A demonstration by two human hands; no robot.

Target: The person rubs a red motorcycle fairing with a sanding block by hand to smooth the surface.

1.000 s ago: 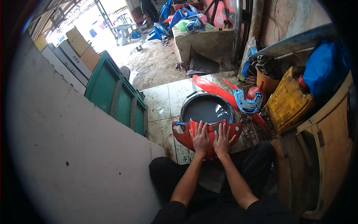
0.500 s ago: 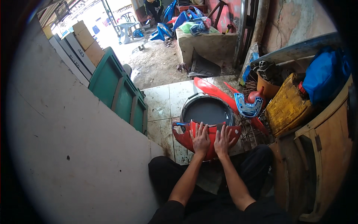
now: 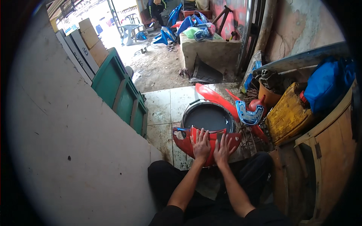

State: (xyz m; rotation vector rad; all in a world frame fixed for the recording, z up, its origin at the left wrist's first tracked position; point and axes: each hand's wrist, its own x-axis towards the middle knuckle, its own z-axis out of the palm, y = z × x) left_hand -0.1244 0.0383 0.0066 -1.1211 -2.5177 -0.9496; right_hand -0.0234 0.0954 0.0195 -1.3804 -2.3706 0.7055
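A red plastic motorcycle body panel [image 3: 183, 142] lies across the near rim of a round black basin [image 3: 183, 119] holding greyish water. My left hand [image 3: 201, 147] rests flat on the panel's middle, fingers stretched and slightly apart, with nothing in it. Beside it, my right hand [image 3: 223, 151] presses a small dark grey piece of sandpaper [image 3: 218, 138] against the red surface under its extended fingers. The panel's underside is hidden.
Right of the basin lie a long red panel [image 3: 215, 98], a blue-and-white plastic part [image 3: 249, 113] and a yellow jerrycan [image 3: 292, 115]. A white wall [image 3: 75, 150] and green panel [image 3: 113, 86] border the left. Far off, a person [image 3: 155, 9] sits near blue fairings [image 3: 164, 35].
My right hand and the sandpaper have slid slightly nearer me and leftward over the panel. My left hand stays on the panel. The view has shifted slightly.
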